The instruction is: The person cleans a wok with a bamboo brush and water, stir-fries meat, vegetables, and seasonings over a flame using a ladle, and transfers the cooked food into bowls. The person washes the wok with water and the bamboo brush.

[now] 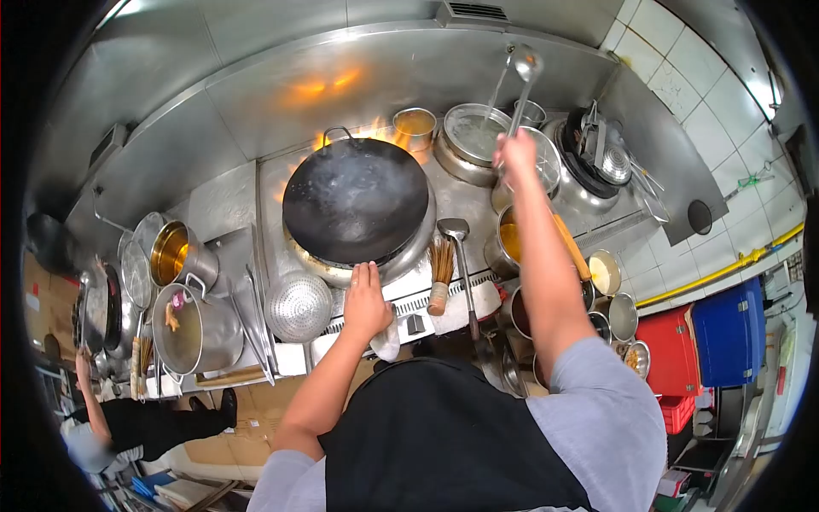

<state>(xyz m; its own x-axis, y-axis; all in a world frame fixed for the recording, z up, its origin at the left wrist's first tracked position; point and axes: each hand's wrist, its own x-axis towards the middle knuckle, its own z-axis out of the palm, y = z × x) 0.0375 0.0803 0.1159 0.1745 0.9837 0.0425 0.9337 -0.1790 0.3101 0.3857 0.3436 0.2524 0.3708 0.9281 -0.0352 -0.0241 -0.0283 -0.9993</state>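
Observation:
My right hand [516, 156] is closed around the handle of a ladle [527, 65], raised with its bowl beside a tap at the back wall. A thin stream of water falls near it toward a wide metal pot [474, 136]. My left hand [367, 300] is at the near rim of a black wok [355, 200], with a bunched white cloth [386, 338] under the palm. What lies beneath its fingers is hidden. The wok sits on a burner ring, steaming, with flames at its far side. Nothing but a dark, shiny surface shows inside it.
Around the wok are a perforated strainer [299, 307], a bamboo brush [440, 273], a wok spatula [455, 230] and a pot of amber liquid [415, 124]. A large stockpot [198, 333] stands at left, near another person [128, 427]. Several metal containers [604, 273] are at right.

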